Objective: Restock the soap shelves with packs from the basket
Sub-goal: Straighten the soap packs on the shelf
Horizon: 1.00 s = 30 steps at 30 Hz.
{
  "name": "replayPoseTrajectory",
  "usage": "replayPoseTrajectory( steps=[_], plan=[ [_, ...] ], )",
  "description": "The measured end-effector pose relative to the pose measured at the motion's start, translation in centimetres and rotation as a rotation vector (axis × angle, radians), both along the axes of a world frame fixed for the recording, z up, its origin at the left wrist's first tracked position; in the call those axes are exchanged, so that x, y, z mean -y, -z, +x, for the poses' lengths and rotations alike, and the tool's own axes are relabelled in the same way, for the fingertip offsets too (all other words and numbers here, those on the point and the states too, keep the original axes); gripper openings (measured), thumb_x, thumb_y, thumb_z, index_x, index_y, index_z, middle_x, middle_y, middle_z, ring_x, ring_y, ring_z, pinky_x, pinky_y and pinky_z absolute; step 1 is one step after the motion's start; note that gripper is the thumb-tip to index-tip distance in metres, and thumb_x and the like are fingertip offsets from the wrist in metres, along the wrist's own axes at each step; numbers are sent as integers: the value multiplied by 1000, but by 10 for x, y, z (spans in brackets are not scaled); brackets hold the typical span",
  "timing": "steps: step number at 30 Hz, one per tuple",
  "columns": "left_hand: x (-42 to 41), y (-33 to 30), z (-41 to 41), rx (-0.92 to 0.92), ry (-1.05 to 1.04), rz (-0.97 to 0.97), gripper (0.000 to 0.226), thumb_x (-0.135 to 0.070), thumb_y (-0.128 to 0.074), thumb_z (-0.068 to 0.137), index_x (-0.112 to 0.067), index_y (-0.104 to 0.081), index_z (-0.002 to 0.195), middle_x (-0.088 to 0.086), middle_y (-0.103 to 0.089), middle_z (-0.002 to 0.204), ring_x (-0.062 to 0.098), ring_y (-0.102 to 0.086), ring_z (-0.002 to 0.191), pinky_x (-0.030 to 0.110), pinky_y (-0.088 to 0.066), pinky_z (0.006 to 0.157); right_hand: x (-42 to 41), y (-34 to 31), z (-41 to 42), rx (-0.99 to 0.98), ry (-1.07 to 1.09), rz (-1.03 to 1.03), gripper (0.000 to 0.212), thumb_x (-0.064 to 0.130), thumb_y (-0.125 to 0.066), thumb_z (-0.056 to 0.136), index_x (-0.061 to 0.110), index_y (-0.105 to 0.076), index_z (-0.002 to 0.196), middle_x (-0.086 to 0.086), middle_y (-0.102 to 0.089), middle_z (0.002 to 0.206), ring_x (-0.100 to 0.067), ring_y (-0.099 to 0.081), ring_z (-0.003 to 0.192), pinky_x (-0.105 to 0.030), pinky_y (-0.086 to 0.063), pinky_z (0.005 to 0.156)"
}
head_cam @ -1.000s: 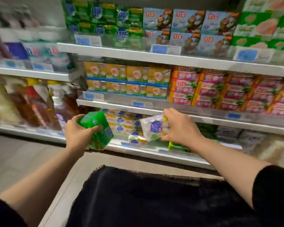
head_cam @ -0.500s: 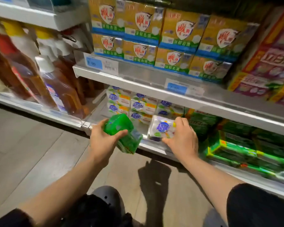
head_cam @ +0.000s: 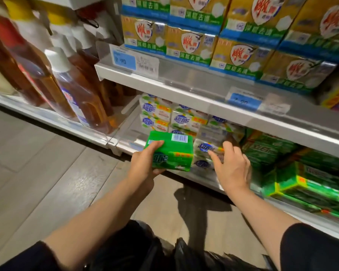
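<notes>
My left hand (head_cam: 145, 169) grips a green soap pack (head_cam: 171, 151) with a barcode on top, held just in front of the bottom shelf (head_cam: 196, 178). Right beside it, a white soap pack (head_cam: 205, 148) with blue lettering sits on top of another one at the shelf's front edge. My right hand (head_cam: 233, 167) rests against that white pack with straight, spread fingers. More white packs (head_cam: 164, 114) are stacked behind, deeper in the shelf. The basket is not in view.
Green soap packs (head_cam: 301, 173) fill the bottom shelf to the right. Yellow soap boxes (head_cam: 233, 53) stand on the shelf above, behind price tags (head_cam: 124, 60). Amber liquid bottles (head_cam: 72, 90) crowd the shelf to the left. Wooden floor (head_cam: 37, 173) lies below.
The view dropped and closed in on the bottom shelf. My right hand set the white pack down on the shelf and opened. My left hand turned the green pack barcode-up, nearer the shelf.
</notes>
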<state>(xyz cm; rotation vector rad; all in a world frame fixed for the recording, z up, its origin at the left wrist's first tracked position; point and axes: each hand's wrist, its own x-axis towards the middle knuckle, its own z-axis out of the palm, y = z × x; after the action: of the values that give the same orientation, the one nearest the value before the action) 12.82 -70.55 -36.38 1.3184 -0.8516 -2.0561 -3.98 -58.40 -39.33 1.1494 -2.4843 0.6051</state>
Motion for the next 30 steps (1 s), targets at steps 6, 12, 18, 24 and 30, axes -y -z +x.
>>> replayPoseTrajectory(
  steps=[6, 12, 18, 24, 30],
  plan=[
    [-2, -5, 1, 93, 48, 86, 41, -38, -66, 87, -15, -59, 120, 7, -74, 91, 18, -72, 70, 32, -58, 54, -1, -7, 3, 92, 28, 59, 36, 33, -75, 80, 4, -59, 95, -21, -60, 85, -41, -55, 74, -36, -36, 59],
    [-8, -25, 12, 94, 86, 80, 42, -49, -61, 88, -11, -63, 107, 7, -75, 85, 17, -73, 70, 30, -58, 53, -16, -28, 9, 86, -264, -73, 32, 33, -62, 83, 6, -62, 101, -10, -63, 100, -30, -53, 96, -36, -42, 84],
    [-13, -78, 30, -14, 182, -108, 61, -56, -66, 77, -9, -63, 117, 10, -74, 103, 20, -72, 86, 26, -56, 56, -26, -91, 25, -116, -474, -236, 22, 19, -58, 85, 0, -65, 94, -16, -65, 100, -33, -58, 100, -42, -49, 90],
    [-8, -181, 47, -176, 264, -410, 65, -27, -79, 67, -11, -52, 124, 14, -69, 114, 24, -71, 94, 29, -59, 64, -32, -223, 23, -348, -482, -444, 31, 15, -65, 82, -1, -57, 108, -19, -59, 113, -32, -49, 113, -41, -40, 104],
    [3, -305, 47, -324, 191, -742, 63, -20, -84, 66, -12, -51, 120, 13, -68, 112, 24, -71, 90, 31, -57, 61, -31, -342, 16, -538, -410, -469, 48, 20, -63, 81, 1, -52, 123, -19, -54, 129, -35, -45, 124, -43, -33, 111]
  ],
)
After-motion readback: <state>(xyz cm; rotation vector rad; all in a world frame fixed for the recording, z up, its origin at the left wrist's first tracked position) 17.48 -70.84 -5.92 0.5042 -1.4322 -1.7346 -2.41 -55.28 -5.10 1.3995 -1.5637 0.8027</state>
